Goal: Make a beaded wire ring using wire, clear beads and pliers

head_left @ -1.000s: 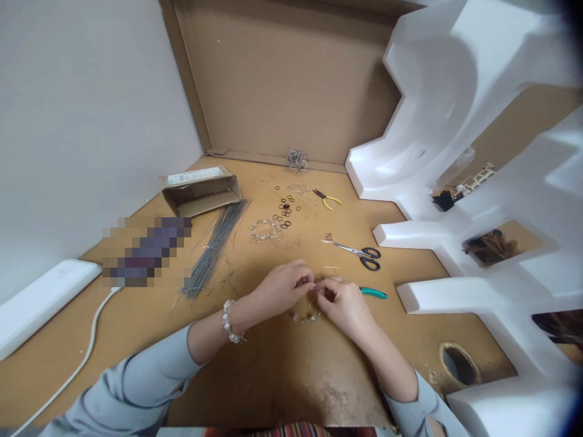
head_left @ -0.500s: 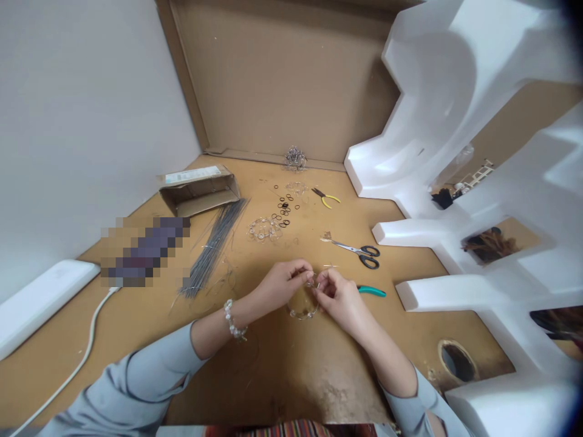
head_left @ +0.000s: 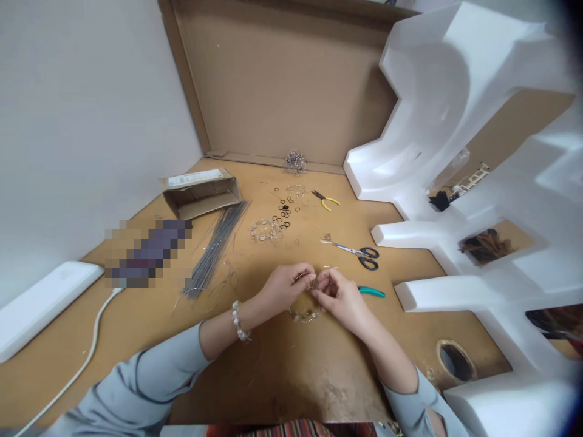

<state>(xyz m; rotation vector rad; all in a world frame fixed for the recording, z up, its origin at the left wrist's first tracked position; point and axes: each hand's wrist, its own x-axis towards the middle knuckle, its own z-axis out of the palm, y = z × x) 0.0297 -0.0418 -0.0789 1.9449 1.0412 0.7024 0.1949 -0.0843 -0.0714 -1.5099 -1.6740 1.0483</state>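
Both my hands meet at the middle of the cardboard work surface. My left hand pinches one side of a ring of clear beads on wire. My right hand pinches the other side, fingertips nearly touching the left's. The bead ring hangs below my fingers, partly hidden by them. A clear bead bracelet sits on my left wrist. Teal-handled pliers lie just right of my right hand.
Black-handled scissors, yellow-handled pliers, small black rings, another bead ring, a wire bundle and a small open carton lie farther back. White foam blocks stand at right. A white power strip lies at left.
My hands have shifted slightly and drawn closer together over the bead ring. Everything else on the surface stays put.
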